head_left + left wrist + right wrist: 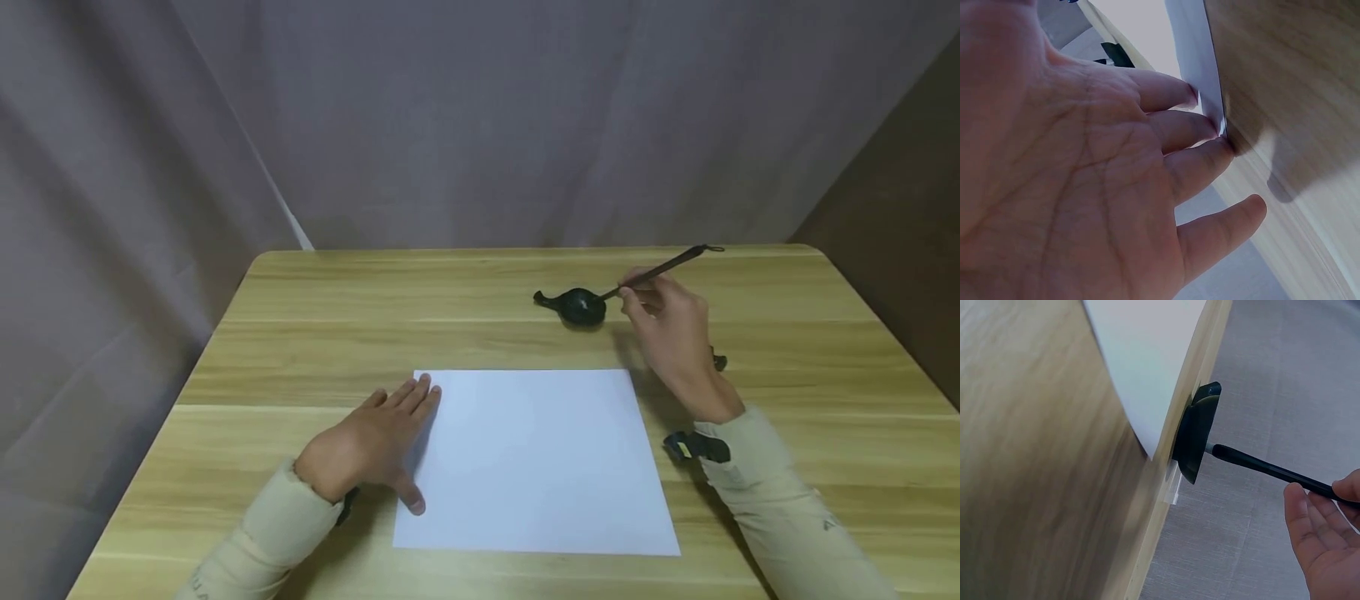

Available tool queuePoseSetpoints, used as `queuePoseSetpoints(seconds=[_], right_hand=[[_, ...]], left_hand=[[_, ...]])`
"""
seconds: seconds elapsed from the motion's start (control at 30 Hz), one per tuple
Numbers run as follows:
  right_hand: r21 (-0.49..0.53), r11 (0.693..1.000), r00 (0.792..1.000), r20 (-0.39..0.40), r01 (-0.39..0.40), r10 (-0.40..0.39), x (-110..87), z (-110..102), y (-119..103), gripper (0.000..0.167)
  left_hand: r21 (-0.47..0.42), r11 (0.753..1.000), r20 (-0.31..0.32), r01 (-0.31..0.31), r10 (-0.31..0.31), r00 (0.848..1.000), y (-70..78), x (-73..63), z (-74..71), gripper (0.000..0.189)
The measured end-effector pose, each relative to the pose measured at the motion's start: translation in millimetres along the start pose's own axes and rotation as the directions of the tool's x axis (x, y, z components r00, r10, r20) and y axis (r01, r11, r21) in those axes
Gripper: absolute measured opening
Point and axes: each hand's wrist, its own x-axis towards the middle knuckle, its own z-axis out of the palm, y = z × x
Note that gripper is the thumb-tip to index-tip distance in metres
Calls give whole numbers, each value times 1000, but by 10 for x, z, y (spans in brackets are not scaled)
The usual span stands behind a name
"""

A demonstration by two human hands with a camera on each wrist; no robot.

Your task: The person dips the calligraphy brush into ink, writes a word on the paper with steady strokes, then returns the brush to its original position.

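Paper (532, 462), one white sheet: lying on the near part of the table (337, 333). I see no marks on it.

Left hand (367, 446): fingers extended and spread, grasping nothing, tips and thumb resting on the paper's left margin. I judge this is to steady the sheet while leaving most of its face bare.

Right hand (671, 333): pinching the brush (663, 268) by its handle, tail loop tilted up and away to the right; I take the slant as aiming the head into the bowl.

Dish (581, 310), dark and long-necked: beyond the paper, probably set there within reach yet off the sheet. The brush's lower end is at it; its rim hides the tip from me in the right wrist view.

Dark object (720, 360): partly behind the right wrist, unidentified.
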Motion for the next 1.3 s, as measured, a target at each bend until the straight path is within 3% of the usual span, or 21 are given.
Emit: queuePoseSetpoints(seconds=[0.3,0.63,0.97,1.3], right_hand=[[31,999,1000,-20,-13,14,3,-49,-51,17],[-21,1000,999,-44,-16,15,-43,-192,-65,16],[21,1000,997,-79,-3,5,38,-141,-97,17],[26,1000,995,-96,-13,16,99,-171,-134,19]], left_hand=[[27,1000,1,2,-2,1000,5,10,-8,147],[53,998,-13,-23,23,1000,60,48,-3,145],[27,999,1,-19,19,1000,-29,-9,-69,143],[-76,995,7,-60,61,998,-212,-48,-170,141]])
